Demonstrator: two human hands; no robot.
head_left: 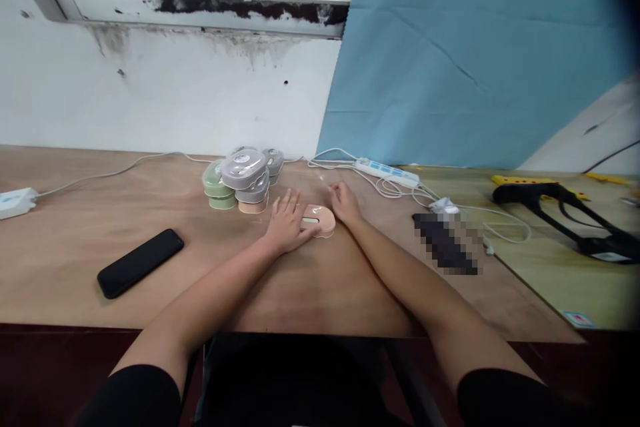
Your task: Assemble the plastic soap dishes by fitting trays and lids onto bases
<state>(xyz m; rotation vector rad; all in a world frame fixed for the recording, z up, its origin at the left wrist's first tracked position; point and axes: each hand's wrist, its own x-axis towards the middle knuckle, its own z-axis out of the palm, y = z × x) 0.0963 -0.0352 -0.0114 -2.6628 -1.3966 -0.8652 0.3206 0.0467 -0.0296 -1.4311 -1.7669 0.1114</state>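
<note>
My left hand [286,221] lies with spread fingers over the left part of a peach-coloured oval plastic case [326,219], which sits on the table and has a pale slot on top. My right hand [346,203] rests just to the right of the case, its fingers curled in with the thumb. Whether it holds anything small I cannot make out. Left of my left hand stands a group of stacked oval cases: a grey one [244,168] on top, a green one [214,179] at the side, and a peach one [251,205] at the bottom.
A black phone [141,263] lies to the left on the wooden table [320,293]. A white power strip [387,172] with tangled cables is behind my right hand. Further right are a blurred-out dark object [445,243] and a black strap frame [565,220].
</note>
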